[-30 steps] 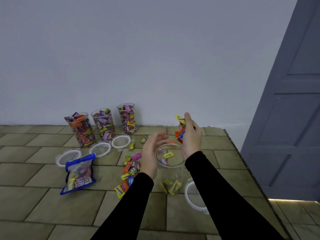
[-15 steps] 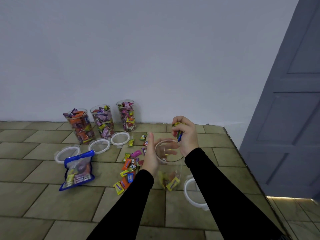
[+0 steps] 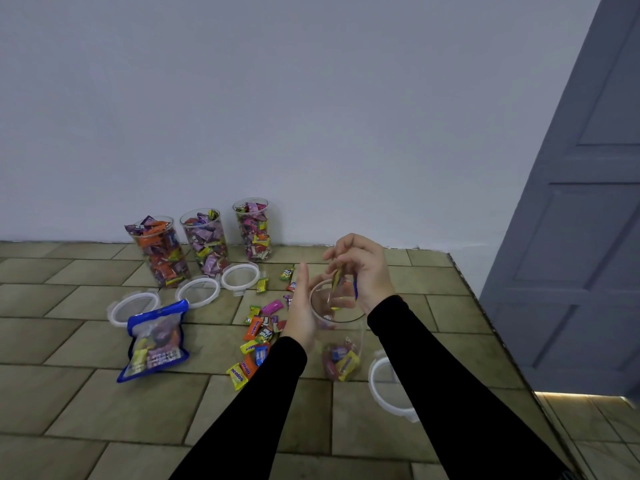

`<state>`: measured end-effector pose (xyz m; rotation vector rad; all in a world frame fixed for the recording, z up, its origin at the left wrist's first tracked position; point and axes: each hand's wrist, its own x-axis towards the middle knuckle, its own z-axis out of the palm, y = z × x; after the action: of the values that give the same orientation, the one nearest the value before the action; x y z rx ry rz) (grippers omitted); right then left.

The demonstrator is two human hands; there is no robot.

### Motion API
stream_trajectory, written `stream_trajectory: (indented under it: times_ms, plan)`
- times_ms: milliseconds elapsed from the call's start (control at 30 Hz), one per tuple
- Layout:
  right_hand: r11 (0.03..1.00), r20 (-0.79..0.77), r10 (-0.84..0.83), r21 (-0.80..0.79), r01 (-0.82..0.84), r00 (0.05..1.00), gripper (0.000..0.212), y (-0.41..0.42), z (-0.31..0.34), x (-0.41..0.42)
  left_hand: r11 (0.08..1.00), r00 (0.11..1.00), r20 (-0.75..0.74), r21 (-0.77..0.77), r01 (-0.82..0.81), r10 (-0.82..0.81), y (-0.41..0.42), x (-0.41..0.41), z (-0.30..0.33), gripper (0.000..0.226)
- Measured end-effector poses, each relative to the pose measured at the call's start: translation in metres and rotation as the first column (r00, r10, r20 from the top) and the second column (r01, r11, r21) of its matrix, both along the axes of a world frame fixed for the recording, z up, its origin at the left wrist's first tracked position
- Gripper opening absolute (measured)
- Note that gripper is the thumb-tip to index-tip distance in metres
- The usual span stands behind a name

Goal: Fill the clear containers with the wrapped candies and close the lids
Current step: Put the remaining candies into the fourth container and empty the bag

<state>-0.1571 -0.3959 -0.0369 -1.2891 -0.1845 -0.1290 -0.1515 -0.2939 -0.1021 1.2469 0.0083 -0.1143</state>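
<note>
Dropping candies into the clear container [image 3: 341,336], near the right edge of the tiled tabletop [image 3: 69,403]. Left hand [image 3: 302,315] flat, fingers straight, steadying its wall; right hand [image 3: 360,271] over the mouth, pinching wrapped candies [image 3: 337,280]. Best released low, centred. Thin glossy plastic cylinder; crinkly foil wrappers.

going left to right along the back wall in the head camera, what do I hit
Orange-heavy candy jar → purple-heavy candy jar → pink-heavy candy jar → right hand over the clear container → grey door.
</note>
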Motion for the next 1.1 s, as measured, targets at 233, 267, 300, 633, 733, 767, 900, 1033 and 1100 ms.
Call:
stream_trajectory:
  times_ms: [233, 267, 300, 633, 733, 767, 900, 1033, 1100]
  plan:
    - [0.997, -0.078, -0.077, -0.020, 0.076, 0.994, 0.031, -0.001, 0.000, 0.007, 0.997, 0.997, 0.019, 0.030, 0.068, -0.069, 0.002, 0.003, -0.004, 0.078]
    - [0.996, -0.118, -0.084, -0.004, 0.084, 0.990, 0.028, -0.002, 0.003, 0.010, 0.996, 0.996, 0.014, 0.031, 0.088, -0.089, 0.003, 0.003, -0.005, 0.078]
    - [0.995, -0.148, -0.096, 0.010, 0.098, 0.984, 0.024, -0.004, 0.006, 0.013, 0.994, 0.994, 0.007, 0.039, 0.107, -0.107, 0.004, 0.003, -0.004, 0.080]
    - [0.855, -0.128, -0.398, -0.411, 0.316, 0.909, 0.018, -0.042, -0.062, 0.057, 0.915, 0.991, 0.128, 0.395, -0.083, 0.035, 0.023, 0.028, -0.017, 0.039]
    - [0.536, 0.014, -0.454, -0.795, 0.285, 0.891, 0.016, -0.055, -0.100, 0.069, 0.496, 0.963, 0.247, 0.853, -0.162, -0.111, 0.032, 0.050, -0.041, 0.039]
    - [0.403, 0.054, -0.433, -0.881, 0.247, 0.900, 0.022, -0.058, -0.108, 0.072, 0.336, 0.963, 0.213, 0.930, -0.148, -0.166, 0.033, 0.055, -0.047, 0.057]
    - [0.213, -0.034, -0.353, -0.976, 0.045, 0.935, 0.052, -0.062, -0.132, 0.082, 0.062, 0.973, 0.056, 0.997, -0.043, -0.224, 0.027, 0.067, -0.061, 0.073]
    - [0.141, -0.110, -0.295, -0.987, -0.071, 0.949, 0.062, -0.057, -0.144, 0.100, -0.109, 0.958, -0.022, 0.994, -0.010, -0.285, 0.019, 0.075, -0.070, 0.081]
    - [0.128, -0.107, -0.212, -0.988, -0.080, 0.971, 0.064, -0.048, -0.145, 0.110, -0.146, 0.962, -0.024, 0.989, -0.017, -0.271, 0.016, 0.078, -0.073, 0.082]
